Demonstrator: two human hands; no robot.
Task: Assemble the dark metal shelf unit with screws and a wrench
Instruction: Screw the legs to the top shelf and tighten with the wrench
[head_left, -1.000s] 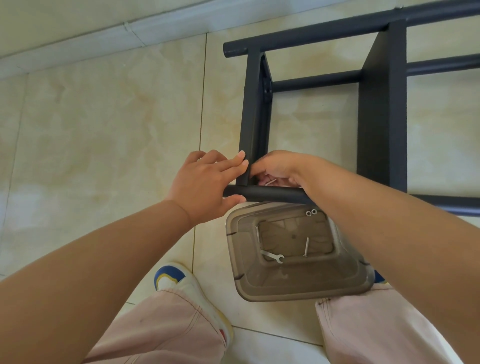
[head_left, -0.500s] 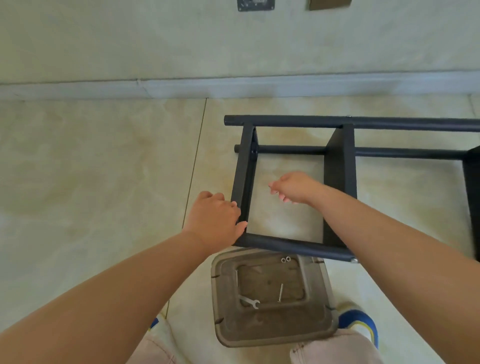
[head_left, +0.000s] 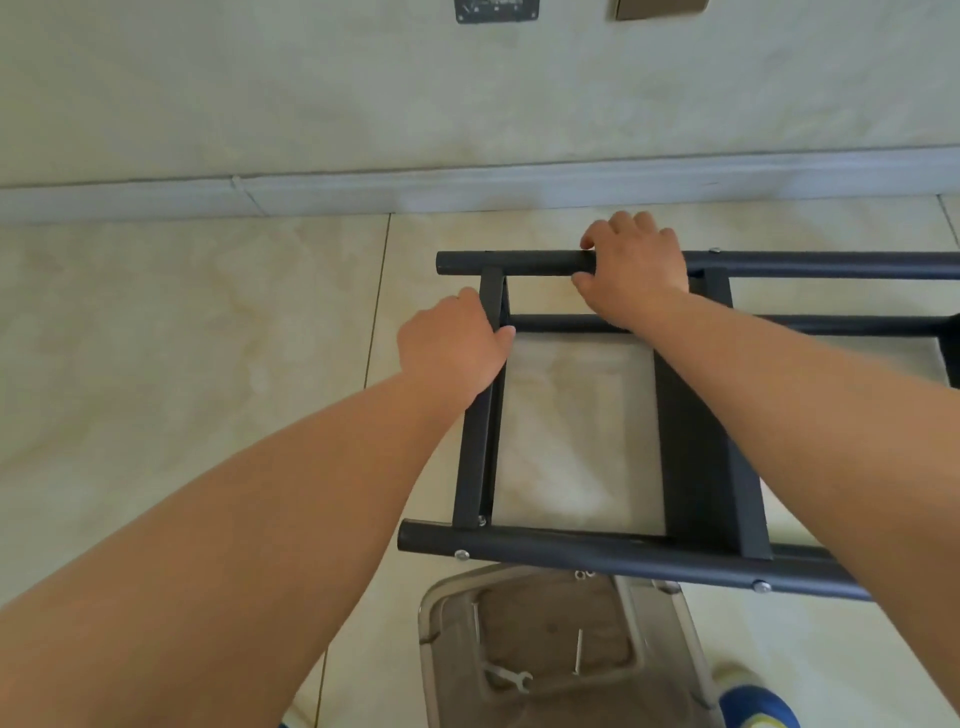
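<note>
Both hands (head_left: 451, 347) (head_left: 635, 270) grip the shelf frame (head_left: 587, 555).

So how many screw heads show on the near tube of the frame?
2 on the near tube: one by its left end, one further right. Another sits on the crosspiece joint; the right forearm may hide more.

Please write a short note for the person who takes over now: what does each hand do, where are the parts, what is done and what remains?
Left hand grips the left crossbar of the dark shelf frame, which lies on the floor.
Right hand grips the far tube.
Wrench and a long screw lie in the clear plastic lid near the feet; small nuts sit at its far edge.
Done: screw heads show on the near tube.
Left: I cannot tell which joints lack screws; check each, then tighten with the wrench.
</note>
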